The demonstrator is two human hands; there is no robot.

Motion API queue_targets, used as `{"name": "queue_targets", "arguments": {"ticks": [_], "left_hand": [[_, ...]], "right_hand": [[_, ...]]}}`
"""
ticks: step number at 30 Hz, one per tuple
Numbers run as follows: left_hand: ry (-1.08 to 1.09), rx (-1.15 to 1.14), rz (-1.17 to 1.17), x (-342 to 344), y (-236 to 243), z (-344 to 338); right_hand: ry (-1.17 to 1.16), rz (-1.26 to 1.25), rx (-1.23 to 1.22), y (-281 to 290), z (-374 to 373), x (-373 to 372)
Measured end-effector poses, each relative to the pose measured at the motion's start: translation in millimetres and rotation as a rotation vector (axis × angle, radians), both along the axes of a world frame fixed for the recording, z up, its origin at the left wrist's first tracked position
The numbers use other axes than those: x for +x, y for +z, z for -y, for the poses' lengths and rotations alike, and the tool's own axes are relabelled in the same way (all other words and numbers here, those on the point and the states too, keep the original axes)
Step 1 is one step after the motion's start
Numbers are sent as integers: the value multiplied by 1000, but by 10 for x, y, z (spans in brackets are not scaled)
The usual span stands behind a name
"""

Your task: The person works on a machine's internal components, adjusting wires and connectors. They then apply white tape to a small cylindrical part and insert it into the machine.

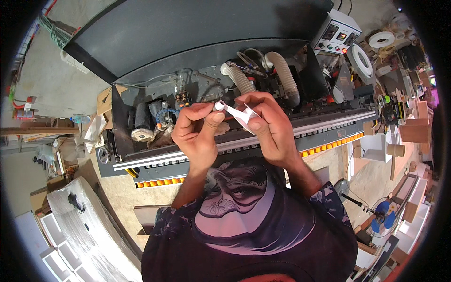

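My left hand [198, 129] is closed in a pinch on the small, crumpled left end of a thin white strip [238, 116], which looks like paper or film; whether a small part sits inside that end cannot be told. My right hand [268, 127] grips the wider, folded right end between thumb and fingers. Both hands are raised over a dark grey machine [206, 49] whose lid stands up, showing ribbed hoses [283, 76], fittings and a dark roller [142, 121].
A control box [337, 33] and white rolls [361, 61] are at the back right. A long rail with orange-marked pads [331, 144] runs along the machine's front. A plastic-wrapped stack [80, 230] lies lower left, and boards and boxes [413, 130] crowd the right.
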State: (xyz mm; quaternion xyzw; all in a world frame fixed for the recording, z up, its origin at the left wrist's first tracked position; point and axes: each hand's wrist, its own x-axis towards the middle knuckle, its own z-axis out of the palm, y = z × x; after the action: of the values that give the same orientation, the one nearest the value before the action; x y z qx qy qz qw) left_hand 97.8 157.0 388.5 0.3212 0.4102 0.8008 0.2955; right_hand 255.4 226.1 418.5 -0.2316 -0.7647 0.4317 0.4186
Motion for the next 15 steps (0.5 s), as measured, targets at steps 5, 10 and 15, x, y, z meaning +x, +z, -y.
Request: {"name": "queue_targets", "arguments": {"ticks": [5, 10, 15], "left_hand": [[-7, 35, -109, -6, -29, 2], [137, 33, -459, -42, -51, -49], [170, 58, -604, -82, -56, -60]], "right_hand": [[26, 31, 67, 76, 50, 17], [19, 145, 51, 140, 97, 139], [61, 150, 50, 202, 60, 189]]}}
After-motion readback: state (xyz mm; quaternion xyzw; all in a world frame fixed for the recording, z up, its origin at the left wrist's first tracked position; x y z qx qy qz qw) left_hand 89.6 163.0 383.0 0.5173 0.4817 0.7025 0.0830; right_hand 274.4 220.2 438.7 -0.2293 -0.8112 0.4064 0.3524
